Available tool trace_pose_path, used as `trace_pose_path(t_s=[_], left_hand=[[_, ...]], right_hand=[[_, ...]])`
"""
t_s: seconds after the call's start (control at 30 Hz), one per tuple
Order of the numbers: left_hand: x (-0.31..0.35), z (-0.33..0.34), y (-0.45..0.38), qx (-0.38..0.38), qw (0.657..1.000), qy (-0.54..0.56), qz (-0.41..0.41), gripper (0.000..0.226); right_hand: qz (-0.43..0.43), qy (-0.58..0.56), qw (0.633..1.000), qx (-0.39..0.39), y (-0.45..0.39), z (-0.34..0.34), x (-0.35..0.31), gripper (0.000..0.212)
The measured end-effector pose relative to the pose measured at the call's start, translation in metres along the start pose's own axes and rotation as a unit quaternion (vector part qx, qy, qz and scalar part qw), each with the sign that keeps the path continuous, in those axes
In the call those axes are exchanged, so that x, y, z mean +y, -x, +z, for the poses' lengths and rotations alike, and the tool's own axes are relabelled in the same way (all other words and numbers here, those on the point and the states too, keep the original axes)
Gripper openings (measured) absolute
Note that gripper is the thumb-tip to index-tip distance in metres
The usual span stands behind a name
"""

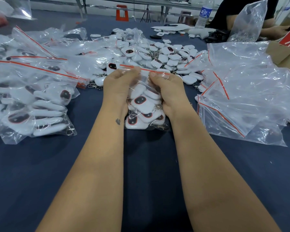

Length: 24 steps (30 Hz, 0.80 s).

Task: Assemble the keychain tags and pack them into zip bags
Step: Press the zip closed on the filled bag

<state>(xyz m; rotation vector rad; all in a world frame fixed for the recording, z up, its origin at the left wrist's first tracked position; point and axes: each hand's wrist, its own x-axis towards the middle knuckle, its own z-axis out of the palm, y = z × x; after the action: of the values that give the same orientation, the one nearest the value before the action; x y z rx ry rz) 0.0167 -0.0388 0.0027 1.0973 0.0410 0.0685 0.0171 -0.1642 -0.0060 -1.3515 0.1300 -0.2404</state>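
The filled zip bag (145, 104) lay mid-desk, its red seal strip at twelve o'clock. The left hand (120, 82) and right hand (166, 86) both pinched that strip, probably to press it closed over the tags (141, 102).

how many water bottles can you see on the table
1. The water bottle stands upright at the far right end of the table, behind the loose pile of white tags. Others may be hidden behind the plastic bags.
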Motion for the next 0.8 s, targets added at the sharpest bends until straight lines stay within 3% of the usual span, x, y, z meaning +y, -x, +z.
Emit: trace_pose_path(t_s=[0.1,0.3,0.5,0.67,0.8], left_hand=[[0.0005,0.0013,0.0037,-0.021,1.0,0.013,0.007,0.014],[0.0006,0.0035,0.005,-0.026,0.999,0.033,0.032,0.024],[0.0002,0.0044,0.0065,-0.02,0.999,0.01,0.039,0.022],[-0.0004,0.0041,0.0067,-0.024,0.999,-0.039,0.015,0.008],[-0.0017,0.0036,0.0066,-0.024,0.997,-0.075,0.012,0.01]], right_hand=[[0.009,-0.046,0.999,-0.012,0.0029,0.0012,-0.0019,0.003],[-0.012,-0.075,0.996,-0.041,0.0069,0.0043,-0.0035,0.029],[-0.037,-0.075,0.996,-0.036,0.0084,0.0055,-0.0067,0.04],[-0.037,-0.081,0.996,-0.016,0.0085,0.0052,-0.0071,0.037],[-0.025,-0.093,0.995,-0.013,0.0065,0.0048,-0.0068,0.035]])
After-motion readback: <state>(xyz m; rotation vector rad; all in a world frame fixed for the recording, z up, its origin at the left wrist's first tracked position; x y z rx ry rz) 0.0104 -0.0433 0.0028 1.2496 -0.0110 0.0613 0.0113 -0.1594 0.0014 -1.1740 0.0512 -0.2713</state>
